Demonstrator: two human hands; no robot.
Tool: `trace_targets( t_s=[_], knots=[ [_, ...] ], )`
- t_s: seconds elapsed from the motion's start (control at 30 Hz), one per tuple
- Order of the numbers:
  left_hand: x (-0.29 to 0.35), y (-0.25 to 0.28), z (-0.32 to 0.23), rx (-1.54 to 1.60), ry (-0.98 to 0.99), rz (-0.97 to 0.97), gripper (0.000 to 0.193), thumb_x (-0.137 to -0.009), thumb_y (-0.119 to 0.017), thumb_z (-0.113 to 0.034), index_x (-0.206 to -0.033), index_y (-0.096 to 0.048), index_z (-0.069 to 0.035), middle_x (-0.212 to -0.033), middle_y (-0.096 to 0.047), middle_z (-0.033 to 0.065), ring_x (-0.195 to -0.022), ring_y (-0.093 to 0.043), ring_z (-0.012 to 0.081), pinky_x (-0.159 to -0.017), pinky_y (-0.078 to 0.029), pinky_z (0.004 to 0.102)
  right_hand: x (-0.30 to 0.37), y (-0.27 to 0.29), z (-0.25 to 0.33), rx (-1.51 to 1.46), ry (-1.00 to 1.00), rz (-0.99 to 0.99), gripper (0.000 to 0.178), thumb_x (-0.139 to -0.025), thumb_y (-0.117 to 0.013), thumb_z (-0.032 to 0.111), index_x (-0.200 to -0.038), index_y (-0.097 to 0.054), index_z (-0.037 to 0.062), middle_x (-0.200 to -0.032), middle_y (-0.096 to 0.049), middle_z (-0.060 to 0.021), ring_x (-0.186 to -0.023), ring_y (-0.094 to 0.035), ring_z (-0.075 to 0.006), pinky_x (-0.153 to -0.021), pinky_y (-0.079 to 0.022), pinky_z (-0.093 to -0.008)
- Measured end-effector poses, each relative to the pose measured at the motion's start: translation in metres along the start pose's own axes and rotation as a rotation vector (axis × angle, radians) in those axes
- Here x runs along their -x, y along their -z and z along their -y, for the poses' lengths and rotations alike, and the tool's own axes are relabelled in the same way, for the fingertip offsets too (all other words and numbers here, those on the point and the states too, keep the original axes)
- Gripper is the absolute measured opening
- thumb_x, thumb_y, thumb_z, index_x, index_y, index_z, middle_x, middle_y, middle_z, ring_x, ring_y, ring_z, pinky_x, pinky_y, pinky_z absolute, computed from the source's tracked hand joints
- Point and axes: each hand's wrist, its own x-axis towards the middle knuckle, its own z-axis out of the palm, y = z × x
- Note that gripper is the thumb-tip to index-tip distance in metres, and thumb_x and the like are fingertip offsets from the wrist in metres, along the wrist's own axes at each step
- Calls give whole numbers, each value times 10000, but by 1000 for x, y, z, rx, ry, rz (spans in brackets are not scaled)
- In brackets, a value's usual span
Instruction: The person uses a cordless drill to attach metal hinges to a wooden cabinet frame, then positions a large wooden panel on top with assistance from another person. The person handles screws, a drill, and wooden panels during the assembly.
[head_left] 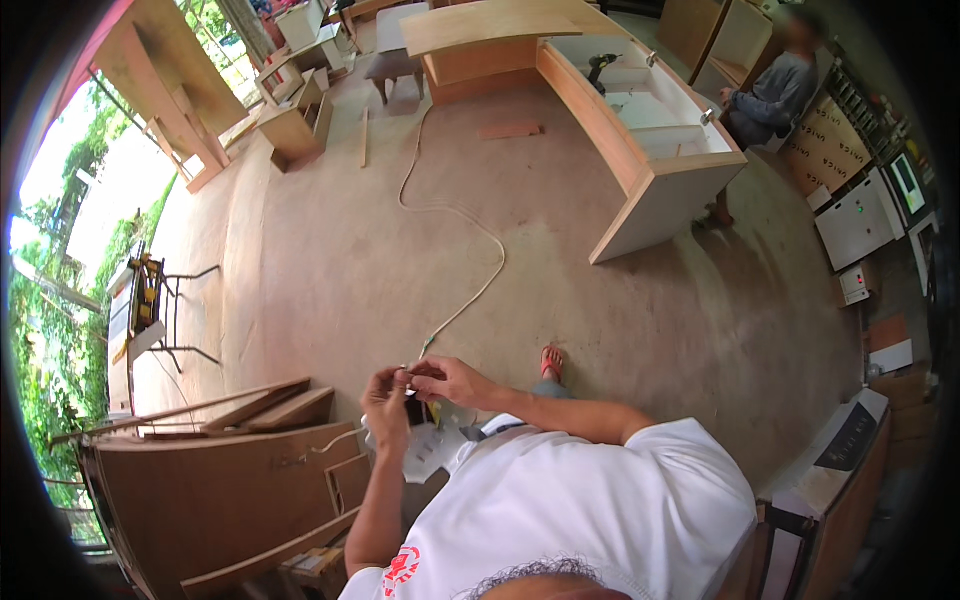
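In front of my body, my left hand [386,405] and my right hand [447,382] meet, fingers pinched together. Something small and pale is between the fingertips, too small to make out. A whitish cord [468,291] runs across the floor and ends at a greenish tip close to my hands. Just below my fingers is a black and yellow object [418,411], partly hidden by my left hand. Under it hangs a translucent whitish piece, like plastic [428,449], against my shirt.
A long wooden cabinet [668,170] with a drill [602,68] on it stands ahead right; a seated person [778,90] is behind it. Wooden panels [225,480] lean at lower left. A folding-legged stand [150,300] is left, a stool [392,68] far off.
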Motion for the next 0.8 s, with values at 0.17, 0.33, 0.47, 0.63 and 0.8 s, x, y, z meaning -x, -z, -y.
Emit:
trace_targets(
  t_s=[0.17, 0.33, 0.47, 0.63, 0.8],
  knots=[
    [-62, -166, 5, 58, 91, 131, 231, -946, -726, -230, -1017, -678, -16, -859, -701, 27, -748, -607, 75, -649, -476, 233, 7, 148, 38, -41, 27, -278, 317, -988, -666, 304, -1101, -662, 7, -967, -678, -38, -853, -633, -97, -763, -536, -241],
    [-112, -292, 1, 174, 175, 303, 230, -942, -730, -218, -1023, -653, -17, -856, -695, 40, -731, -618, 91, -640, -481, 236, 27, 261, 82, -147, 40, -473, 257, -997, -648, 256, -1080, -675, 14, -954, -680, -33, -855, -634, -89, -799, -555, -257],
    [-143, -349, 2, 207, 268, 396, 231, -941, -730, -208, -1025, -639, -13, -855, -701, 51, -727, -623, 97, -650, -492, 239, 22, 313, 101, -169, 36, -611, 232, -1000, -635, 238, -1060, -674, 17, -957, -687, -33, -856, -638, -90, -778, -550, -250],
    [-186, -388, 8, 146, 275, 500, 211, -946, -715, -184, -1018, -658, 6, -865, -716, 69, -755, -640, 111, -688, -513, 254, -4, 362, 99, 18, 33, -765, 227, -974, -645, 223, -999, -667, -3, -866, -689, -48, -799, -644, -106, -702, -535, -263],
    [-246, -421, -10, 6, 264, 612, 241, -934, -714, -149, -1086, -690, 37, -927, -727, 85, -813, -657, 132, -752, -532, 277, -52, 412, 114, 312, 178, -928, 235, -976, -621, 219, -967, -655, -13, -788, -681, -90, -712, -647, -128, -645, -537, -291]
  ],
)
